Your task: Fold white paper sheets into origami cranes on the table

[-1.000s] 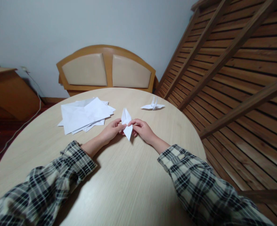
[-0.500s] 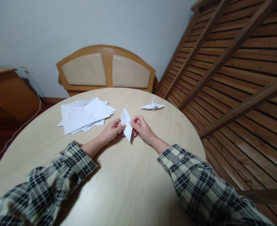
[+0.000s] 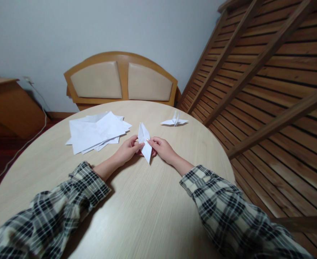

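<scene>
A white folded paper piece (image 3: 145, 143), diamond-shaped with pointed ends, stands on edge above the round pale wooden table (image 3: 137, 208). My left hand (image 3: 127, 149) pinches its left side with thumb and fingers closed. My right hand (image 3: 161, 149) pinches its right side, fingers curled onto the paper. Both hands meet at the middle of the piece. Checked sleeves cover both forearms.
A loose pile of white paper sheets (image 3: 96, 131) lies to the left of my hands. A finished white paper crane (image 3: 174, 121) sits at the far right of the table. A wooden chair (image 3: 120, 79) stands behind the table. Slatted wooden panels (image 3: 269, 90) lean at the right.
My right hand's fingers lifted briefly, then closed down again on the paper's right side. The paper piece and left hand stayed nearly in place.
</scene>
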A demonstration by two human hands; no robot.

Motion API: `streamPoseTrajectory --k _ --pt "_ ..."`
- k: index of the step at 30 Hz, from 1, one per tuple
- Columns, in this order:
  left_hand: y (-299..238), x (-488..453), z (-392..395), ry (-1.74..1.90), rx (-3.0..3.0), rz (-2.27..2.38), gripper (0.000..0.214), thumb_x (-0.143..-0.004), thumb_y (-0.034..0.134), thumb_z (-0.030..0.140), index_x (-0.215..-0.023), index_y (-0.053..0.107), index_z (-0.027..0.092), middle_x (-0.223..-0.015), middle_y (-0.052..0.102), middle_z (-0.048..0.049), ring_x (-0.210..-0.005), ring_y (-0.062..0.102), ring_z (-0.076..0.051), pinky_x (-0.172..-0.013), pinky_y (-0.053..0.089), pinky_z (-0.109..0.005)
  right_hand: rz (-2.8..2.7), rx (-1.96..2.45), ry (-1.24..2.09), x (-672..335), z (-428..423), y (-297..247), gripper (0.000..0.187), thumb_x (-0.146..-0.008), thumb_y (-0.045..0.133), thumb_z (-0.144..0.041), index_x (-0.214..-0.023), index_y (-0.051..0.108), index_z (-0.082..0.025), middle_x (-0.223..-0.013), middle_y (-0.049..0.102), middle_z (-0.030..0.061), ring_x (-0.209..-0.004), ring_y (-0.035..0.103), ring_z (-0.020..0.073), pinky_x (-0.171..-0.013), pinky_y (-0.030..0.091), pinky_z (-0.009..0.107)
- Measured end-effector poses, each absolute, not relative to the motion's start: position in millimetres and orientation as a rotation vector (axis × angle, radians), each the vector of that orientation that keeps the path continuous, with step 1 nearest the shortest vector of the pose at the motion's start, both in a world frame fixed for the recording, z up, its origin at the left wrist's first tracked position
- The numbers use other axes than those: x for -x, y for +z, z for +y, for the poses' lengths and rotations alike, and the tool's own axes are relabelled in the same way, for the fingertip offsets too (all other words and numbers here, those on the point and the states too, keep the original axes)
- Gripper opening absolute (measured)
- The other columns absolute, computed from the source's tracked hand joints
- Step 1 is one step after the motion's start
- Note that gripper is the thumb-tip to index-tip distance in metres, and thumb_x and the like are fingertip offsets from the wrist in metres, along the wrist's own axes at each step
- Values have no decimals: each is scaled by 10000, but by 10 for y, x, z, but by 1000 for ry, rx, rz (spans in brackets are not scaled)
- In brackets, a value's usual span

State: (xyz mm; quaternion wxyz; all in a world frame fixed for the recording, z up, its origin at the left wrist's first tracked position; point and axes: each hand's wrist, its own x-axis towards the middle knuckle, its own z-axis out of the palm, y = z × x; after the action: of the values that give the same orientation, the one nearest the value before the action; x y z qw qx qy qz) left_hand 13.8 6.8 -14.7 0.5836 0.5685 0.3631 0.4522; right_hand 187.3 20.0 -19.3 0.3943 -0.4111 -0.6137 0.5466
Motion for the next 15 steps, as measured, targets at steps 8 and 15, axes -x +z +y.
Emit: streamPoseTrajectory --k 8,15 --pt "-153 -141 57 1029 -1318 822 272 -808 684 285 -993 548 139 -628 596 18 -533 515 -97 -528 386 -237 -1535 1067 1366 -1866 191 -199 253 -892 602 -333 -708 535 -172 -562 547 -35 -456 501 69 -438 430 176" --pt "-155 -142 54 1016 -1328 826 263 -819 674 294 -1005 558 147 -633 611 8 -538 538 -106 -536 413 -244 -1529 1073 1350 -1868 196 -206 225 -906 580 -277 -713 531 -172 -564 555 -34 -445 512 64 -418 435 161"
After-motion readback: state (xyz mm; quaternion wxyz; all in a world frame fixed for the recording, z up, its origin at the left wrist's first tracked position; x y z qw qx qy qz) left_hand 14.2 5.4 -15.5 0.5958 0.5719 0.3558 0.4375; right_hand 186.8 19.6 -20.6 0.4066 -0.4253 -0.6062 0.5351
